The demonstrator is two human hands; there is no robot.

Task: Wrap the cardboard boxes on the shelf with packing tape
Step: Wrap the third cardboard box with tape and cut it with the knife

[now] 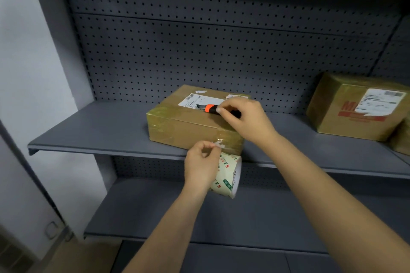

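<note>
A flat cardboard box with a white label lies on the grey shelf, its left end and right front corner covered in glossy tape. My right hand grips an orange and black utility knife over the box top, blade pointing left. In front of the box's near right corner, my left hand pinches the loose end of the tape. The printed tape roll hangs below the shelf edge, on my left wrist as far as I can tell.
A second taped box with red print and a white label stands at the right of the same shelf, another box corner beside it. Pegboard back panel behind. A lower shelf lies beneath. A white wall is at the left.
</note>
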